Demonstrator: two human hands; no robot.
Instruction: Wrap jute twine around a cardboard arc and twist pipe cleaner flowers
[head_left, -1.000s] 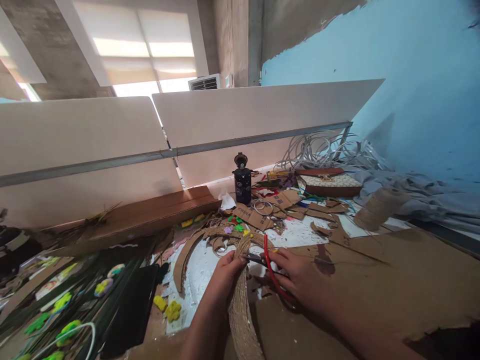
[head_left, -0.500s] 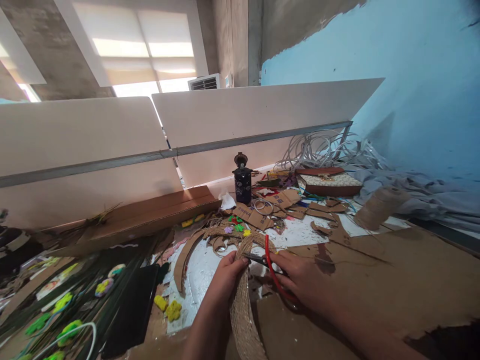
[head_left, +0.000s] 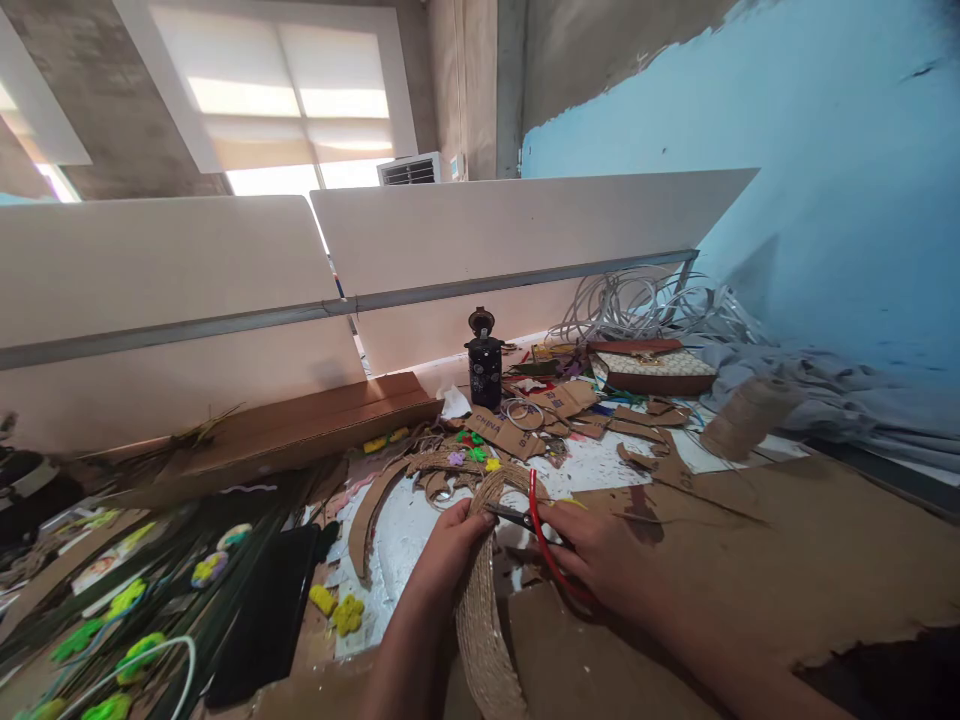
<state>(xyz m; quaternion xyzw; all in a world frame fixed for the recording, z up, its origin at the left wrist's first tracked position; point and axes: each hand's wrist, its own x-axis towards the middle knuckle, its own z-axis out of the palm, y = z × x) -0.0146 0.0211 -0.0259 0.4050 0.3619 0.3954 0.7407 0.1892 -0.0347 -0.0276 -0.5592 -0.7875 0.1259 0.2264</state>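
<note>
**Scissors at the far end of a twine-wrapped strip, both hands engaged**

We find the left hand (head_left: 450, 545) closed around a long curved strip wrapped in jute twine (head_left: 480, 610), pinching it near its far end with fingers curled over the top. The strip's long axis runs from the bottom edge of the view, close to the body, away toward the middle of the worktop, where it arches over and meets the clutter of cardboard offcuts (head_left: 510, 435).

The right hand (head_left: 600, 555) grips red-handled scissors (head_left: 541, 535), the fingers closed through or about the red loop; how far the blades stand apart we cannot tell, as they are small and dark in this view. The blades point leftward, across the strip's long axis, with their tip just beside the left fingertips at the strip's upper end. The two hands therefore sit near each other, the left on the strip, the right immediately to its right, and the tool meets the strip roughly crosswise. Whether the blades touch the twine we cannot confirm.

Surroundings noted: a large brown cardboard sheet (head_left: 750, 540) under the right forearm; a spool of twine (head_left: 742, 415) well apart to the right; a dark bottle (head_left: 485, 365) standing upright beyond the offcuts; a patterned box (head_left: 652, 365) further right; a tangle of white cord (head_left: 645, 300) against the white partition (head_left: 525, 225); yellow and green craft flowers (head_left: 337, 612) to the left of the left forearm.
</note>
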